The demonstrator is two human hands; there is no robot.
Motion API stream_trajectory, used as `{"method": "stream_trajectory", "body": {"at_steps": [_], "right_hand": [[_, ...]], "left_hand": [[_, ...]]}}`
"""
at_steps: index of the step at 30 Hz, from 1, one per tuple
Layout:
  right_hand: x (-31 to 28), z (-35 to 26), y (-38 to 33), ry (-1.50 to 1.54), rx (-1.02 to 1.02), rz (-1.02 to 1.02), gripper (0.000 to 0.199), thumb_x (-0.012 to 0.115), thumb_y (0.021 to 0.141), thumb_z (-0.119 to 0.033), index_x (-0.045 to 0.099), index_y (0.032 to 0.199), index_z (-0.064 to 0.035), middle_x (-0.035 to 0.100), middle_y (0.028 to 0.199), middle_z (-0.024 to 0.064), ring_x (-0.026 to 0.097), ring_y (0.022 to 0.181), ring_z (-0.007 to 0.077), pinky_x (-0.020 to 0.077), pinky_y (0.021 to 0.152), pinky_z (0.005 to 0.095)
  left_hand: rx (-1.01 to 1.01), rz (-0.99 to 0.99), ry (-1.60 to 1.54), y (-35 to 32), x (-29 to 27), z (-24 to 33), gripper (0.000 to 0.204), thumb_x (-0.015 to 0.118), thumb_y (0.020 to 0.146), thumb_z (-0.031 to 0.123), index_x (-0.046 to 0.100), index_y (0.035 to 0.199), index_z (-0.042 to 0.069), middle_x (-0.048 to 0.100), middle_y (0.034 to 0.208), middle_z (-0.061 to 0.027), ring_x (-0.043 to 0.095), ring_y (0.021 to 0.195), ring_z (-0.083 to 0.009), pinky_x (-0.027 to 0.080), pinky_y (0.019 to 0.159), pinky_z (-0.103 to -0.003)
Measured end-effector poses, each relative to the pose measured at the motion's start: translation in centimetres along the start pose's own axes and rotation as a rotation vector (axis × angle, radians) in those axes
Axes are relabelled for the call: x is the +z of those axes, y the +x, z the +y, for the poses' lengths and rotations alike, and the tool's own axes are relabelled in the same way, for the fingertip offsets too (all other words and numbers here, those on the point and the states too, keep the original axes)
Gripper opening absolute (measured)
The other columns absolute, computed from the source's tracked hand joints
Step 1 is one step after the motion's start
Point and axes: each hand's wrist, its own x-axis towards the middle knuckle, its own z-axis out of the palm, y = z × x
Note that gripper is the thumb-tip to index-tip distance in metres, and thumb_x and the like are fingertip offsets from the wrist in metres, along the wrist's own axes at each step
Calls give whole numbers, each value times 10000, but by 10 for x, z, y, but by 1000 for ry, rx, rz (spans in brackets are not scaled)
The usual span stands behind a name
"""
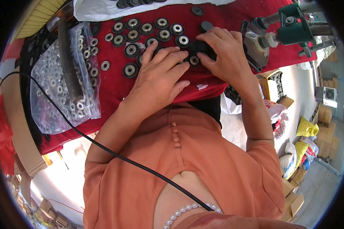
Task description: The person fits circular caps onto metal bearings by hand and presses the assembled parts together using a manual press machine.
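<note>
Left hand point(156, 74) loosely spread over bearing-fitted wheels point(132, 50); right hand point(224, 53) half-curled around black pieces point(203, 48), cannot tell if pinching.

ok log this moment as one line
left hand: over black-rimmed wheels; right hand: at dark part; left side: clear bag, metal rings; surface: red cloth

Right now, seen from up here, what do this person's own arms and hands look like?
The left hand and right hand are bare, with no gloves. The left sleeve and right sleeve are plain orange and short, leaving both forearms uncovered. In this view a thin black cable crosses the left arm.
</note>
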Motion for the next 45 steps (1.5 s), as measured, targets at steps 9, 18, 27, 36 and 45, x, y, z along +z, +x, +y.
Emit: {"method": "stream_trajectory", "body": {"at_steps": [9,18,27,36,45], "right_hand": [[-6,-1,3,52,-2,2,322,770,734,-160,686,1033,-74,630,961,84,628,874,274,432,824,402],[1,-41,-1,594,125,132,442,767,707,18,603,1116,-17,577,1036,123,623,707,206,517,624,296],[-12,-47,-32,1419,698,-32,262,681,910,-13,614,1162,13,660,981,37,623,817,66,531,696,231],[9,-21,-17,264,230,266,145,740,786,-27,710,924,-58,690,923,40,665,840,226,500,745,348],[26,-18,-22,-16,60,226,119,679,805,-65,714,917,-86,719,1023,34,652,968,222,437,884,380]], "left_hand": [[-26,5,-22,0,-2,1,360,783,764,168,685,1088,43,622,1288,-87,544,1250,-296,291,1144,-544],[-655,265,-817,10,-4,22,131,751,872,52,634,860,-7,654,718,-39,598,670,-38,483,584,-228],[-546,359,-1071,8,13,24,156,697,846,-59,565,786,-1,665,853,-49,595,682,-70,487,591,-212],[-264,374,-482,8,10,12,148,734,806,-46,640,915,-10,652,907,-99,626,683,-153,503,586,-261],[-151,391,-406,7,8,10,165,715,786,-65,646,929,-21,663,932,-134,662,814,-262,533,681,-318]]}}
